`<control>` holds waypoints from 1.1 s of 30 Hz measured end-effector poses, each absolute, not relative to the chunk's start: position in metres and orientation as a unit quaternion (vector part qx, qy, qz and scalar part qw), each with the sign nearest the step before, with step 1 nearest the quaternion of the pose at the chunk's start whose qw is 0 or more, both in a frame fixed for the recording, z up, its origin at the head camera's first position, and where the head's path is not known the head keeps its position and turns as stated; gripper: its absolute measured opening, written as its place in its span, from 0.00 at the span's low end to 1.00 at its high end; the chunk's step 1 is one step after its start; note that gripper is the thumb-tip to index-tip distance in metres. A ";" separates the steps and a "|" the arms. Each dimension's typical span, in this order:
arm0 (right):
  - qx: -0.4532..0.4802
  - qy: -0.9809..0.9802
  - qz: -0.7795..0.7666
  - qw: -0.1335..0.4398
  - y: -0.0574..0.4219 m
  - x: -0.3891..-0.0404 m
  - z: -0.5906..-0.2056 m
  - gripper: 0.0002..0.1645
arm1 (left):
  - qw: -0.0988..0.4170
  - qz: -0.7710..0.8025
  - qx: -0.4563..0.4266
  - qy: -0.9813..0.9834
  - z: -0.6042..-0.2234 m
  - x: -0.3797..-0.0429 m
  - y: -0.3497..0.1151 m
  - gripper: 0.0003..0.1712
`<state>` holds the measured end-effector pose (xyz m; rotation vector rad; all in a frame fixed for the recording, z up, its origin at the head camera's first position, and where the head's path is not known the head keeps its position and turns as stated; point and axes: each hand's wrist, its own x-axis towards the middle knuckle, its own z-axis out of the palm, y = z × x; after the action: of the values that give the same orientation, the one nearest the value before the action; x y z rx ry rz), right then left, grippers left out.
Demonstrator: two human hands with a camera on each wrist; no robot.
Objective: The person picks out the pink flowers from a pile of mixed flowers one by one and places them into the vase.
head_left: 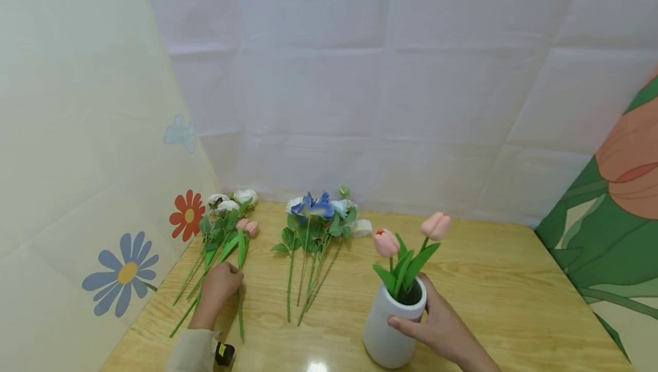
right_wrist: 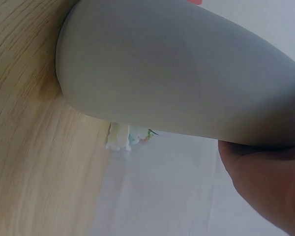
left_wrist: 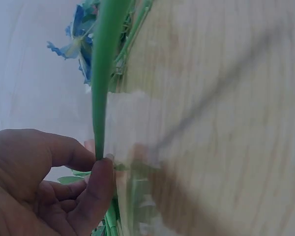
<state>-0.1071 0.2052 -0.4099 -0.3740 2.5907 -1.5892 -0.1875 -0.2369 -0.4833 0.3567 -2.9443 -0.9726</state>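
At the left of the table my left hand (head_left: 222,284) pinches the green stem of a pink tulip (head_left: 251,228) between thumb and forefinger. Close up in the left wrist view, the stem (left_wrist: 103,78) rises from the fingertips. My right hand (head_left: 437,322) grips a white vase (head_left: 389,332) near its rim, thumb on the near side. The vase stands upright, and two pink tulips (head_left: 386,243) with green leaves lean out of its mouth. In the right wrist view the vase wall (right_wrist: 177,69) fills most of the picture.
White flowers (head_left: 227,206) with leafy stems lie beside the left hand. Mid-table lies a second bunch, with a blue flower (head_left: 313,206), pale blooms and long stems. A white cloth backdrop (head_left: 380,92) meets the wooden table (head_left: 493,280), with printed flower panels on both sides.
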 end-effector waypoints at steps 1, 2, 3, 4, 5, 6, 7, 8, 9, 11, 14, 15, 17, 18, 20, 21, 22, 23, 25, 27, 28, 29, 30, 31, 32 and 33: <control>-0.120 0.846 -0.518 0.042 0.205 -0.107 -0.410 0.51 | 0.009 -0.317 0.115 -0.941 -0.482 -0.188 -0.237 0.13; -0.120 0.846 -0.518 0.044 0.206 -0.108 -0.410 0.51 | 0.011 -0.323 0.115 -0.939 -0.482 -0.188 -0.238 0.13; -0.117 0.846 -0.518 0.047 0.206 -0.108 -0.410 0.51 | 0.012 -0.329 0.116 -0.937 -0.481 -0.189 -0.239 0.14; -0.115 0.846 -0.518 0.050 0.206 -0.108 -0.409 0.51 | 0.011 -0.335 0.117 -0.935 -0.481 -0.190 -0.239 0.15; -0.114 0.846 -0.518 0.051 0.206 -0.109 -0.409 0.52 | 0.010 -0.339 0.118 -0.933 -0.480 -0.191 -0.240 0.17; -0.115 0.846 -0.518 0.051 0.206 -0.109 -0.409 0.52 | 0.007 -0.344 0.120 -0.931 -0.479 -0.191 -0.239 0.17; -0.115 0.846 -0.518 0.052 0.206 -0.109 -0.409 0.52 | 0.003 -0.349 0.123 -0.929 -0.478 -0.192 -0.239 0.18; -0.116 0.846 -0.519 0.051 0.206 -0.109 -0.409 0.52 | 0.001 -0.354 0.125 -0.927 -0.477 -0.192 -0.239 0.18; -0.116 0.846 -0.518 0.050 0.206 -0.108 -0.409 0.52 | -0.002 -0.361 0.128 -0.924 -0.476 -0.192 -0.239 0.18; -0.116 0.846 -0.517 0.049 0.206 -0.108 -0.410 0.52 | -0.006 -0.373 0.132 -0.918 -0.473 -0.191 -0.237 0.19; -0.114 0.847 -0.517 0.048 0.206 -0.108 -0.409 0.51 | -0.004 -0.380 0.133 -0.915 -0.469 -0.190 -0.235 0.20; -0.113 0.847 -0.517 0.049 0.206 -0.108 -0.409 0.51 | -0.002 -0.379 0.133 -0.916 -0.467 -0.189 -0.234 0.21; -0.111 0.846 -0.519 0.049 0.205 -0.108 -0.409 0.51 | 0.002 -0.376 0.132 -0.917 -0.463 -0.189 -0.232 0.21; -0.111 0.846 -0.519 0.049 0.205 -0.108 -0.409 0.51 | 0.006 -0.373 0.132 -0.918 -0.462 -0.189 -0.231 0.22; -0.109 0.846 -0.520 0.050 0.204 -0.108 -0.409 0.51 | 0.009 -0.370 0.132 -0.920 -0.460 -0.188 -0.229 0.22; -0.109 0.846 -0.520 0.051 0.204 -0.108 -0.409 0.51 | 0.013 -0.371 0.130 -0.920 -0.458 -0.188 -0.228 0.22; -0.108 0.846 -0.519 0.051 0.204 -0.108 -0.409 0.51 | 0.016 -0.376 0.128 -0.918 -0.457 -0.187 -0.227 0.23; -0.107 0.847 -0.518 0.052 0.204 -0.107 -0.408 0.51 | 0.019 -0.380 0.125 -0.916 -0.456 -0.187 -0.226 0.22; -0.105 0.848 -0.517 0.053 0.204 -0.107 -0.408 0.51 | 0.024 -0.389 0.122 -0.913 -0.455 -0.187 -0.224 0.22; -0.105 0.848 -0.517 0.053 0.204 -0.107 -0.408 0.51 | 0.033 -0.395 0.116 -0.911 -0.453 -0.187 -0.221 0.22; -0.106 0.847 -0.518 0.053 0.204 -0.107 -0.408 0.51 | 0.034 -0.398 0.114 -0.910 -0.452 -0.187 -0.220 0.22; -0.107 0.847 -0.518 0.052 0.204 -0.107 -0.408 0.51 | 0.037 -0.396 0.113 -0.910 -0.452 -0.187 -0.219 0.21; -0.108 0.847 -0.519 0.051 0.204 -0.107 -0.408 0.51 | 0.039 -0.395 0.112 -0.911 -0.451 -0.187 -0.218 0.21; -0.110 0.846 -0.519 0.050 0.204 -0.107 -0.408 0.50 | 0.040 -0.395 0.111 -0.911 -0.449 -0.186 -0.217 0.22; -0.111 0.846 -0.520 0.049 0.204 -0.107 -0.408 0.50 | 0.042 -0.393 0.109 -0.912 -0.448 -0.186 -0.216 0.22; -0.113 0.845 -0.520 0.049 0.204 -0.107 -0.408 0.50 | 0.042 -0.393 0.110 -0.912 -0.447 -0.185 -0.215 0.22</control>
<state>-0.1070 0.2042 -0.4082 -0.3434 2.5756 -1.5862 -0.1854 -0.2146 -0.4467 0.3352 -2.7910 -1.2015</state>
